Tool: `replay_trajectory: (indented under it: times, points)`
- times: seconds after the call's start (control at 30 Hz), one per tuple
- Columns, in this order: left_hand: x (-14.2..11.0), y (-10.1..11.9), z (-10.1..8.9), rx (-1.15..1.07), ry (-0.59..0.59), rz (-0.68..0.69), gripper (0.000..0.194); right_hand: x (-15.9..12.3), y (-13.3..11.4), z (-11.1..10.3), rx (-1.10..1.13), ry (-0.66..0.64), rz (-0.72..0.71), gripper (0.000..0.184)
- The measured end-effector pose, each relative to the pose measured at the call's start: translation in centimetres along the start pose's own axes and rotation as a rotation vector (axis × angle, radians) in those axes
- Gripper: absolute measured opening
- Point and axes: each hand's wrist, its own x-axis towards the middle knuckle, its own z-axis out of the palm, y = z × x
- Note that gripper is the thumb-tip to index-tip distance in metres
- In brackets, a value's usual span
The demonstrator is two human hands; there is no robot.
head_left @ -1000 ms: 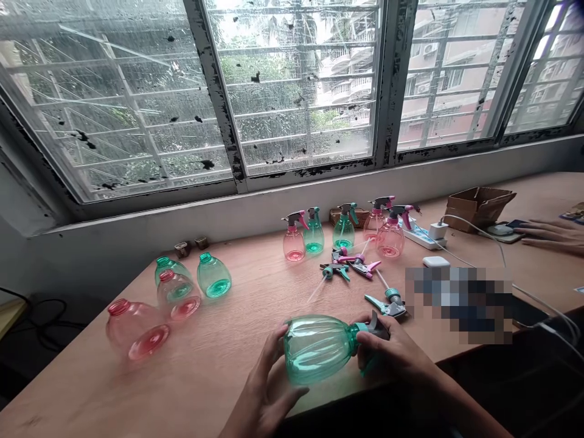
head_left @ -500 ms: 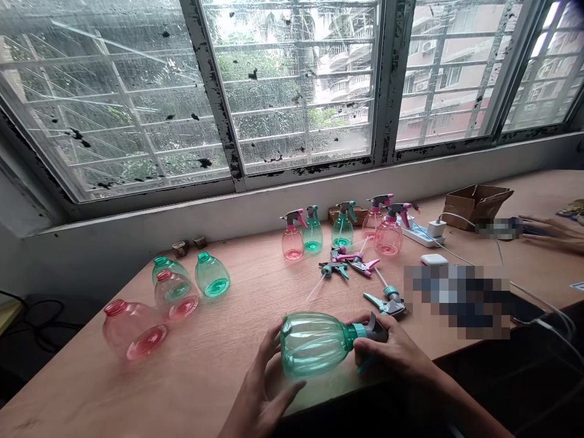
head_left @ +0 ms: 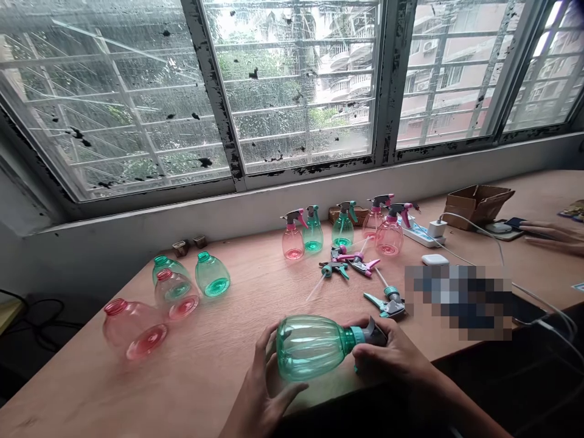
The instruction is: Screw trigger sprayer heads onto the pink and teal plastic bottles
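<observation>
Near the table's front edge I hold a green transparent spray bottle (head_left: 310,348) on its side, its base to the left. Its grey and teal spray head is screwed at the neck, and my right hand (head_left: 392,350) is closed around it, hiding much of the trigger. My left hand (head_left: 264,377) curves round the base end, fingers behind the bottle and thumb below. Just beyond lie a loose teal spray head (head_left: 391,302), another teal one (head_left: 334,271) and pink ones (head_left: 364,266), with thin tubes attached.
Capless green bottles (head_left: 213,275) and pink bottles (head_left: 134,328) stand at the left. Several finished spray bottles, including a pink one (head_left: 292,236), line the back. A power strip (head_left: 422,234), cardboard box (head_left: 477,207), white case (head_left: 435,260) and another person's hand (head_left: 554,234) are at the right.
The held bottle has shifted slightly left and turned a little about its length, with both hands staying on it. The other person's hand at the right moved briefly and settled back.
</observation>
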Motion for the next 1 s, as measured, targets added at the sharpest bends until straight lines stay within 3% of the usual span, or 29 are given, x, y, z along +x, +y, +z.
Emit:
replay_trajectory:
  times: [0.1, 0.27, 0.43, 0.57, 0.7, 0.83, 1.0]
  points:
    - [-0.1, -0.1, -0.1, 0.013, -0.008, -0.010, 0.094, 0.1, 0.4, -0.3, -0.021, 0.002, 0.012, 0.043]
    - [0.0, 0.4, -0.7, 0.064, -0.063, -0.028, 0.076, 0.1, 0.4, -0.3, -0.054, 0.032, 0.042, 0.043]
    - [0.1, 0.4, -0.4, 0.060, -0.044, -0.029, 0.078, 0.1, -0.1, -0.1, -0.104, 0.060, 0.017, 0.041]
    - [-0.2, -0.6, 0.0, 0.019, 0.007, 0.057, 0.081, 0.2, 0.3, -0.2, -0.095, 0.028, -0.017, 0.038]
    - [-0.4, -1.0, 0.0, 0.044, 0.089, 0.171, 0.069, 0.3, 0.6, -0.2, -0.044, -0.001, 0.013, 0.035]
    - [-0.2, -0.5, 0.1, 0.167, 0.077, 0.209, 0.080, 0.3, 0.1, 0.0, -0.038, -0.006, 0.010, 0.035]
    - [0.0, -0.5, 0.4, 0.241, 0.099, 0.253, 0.071, 0.2, -0.5, 0.1, 0.009, -0.013, 0.037, 0.039]
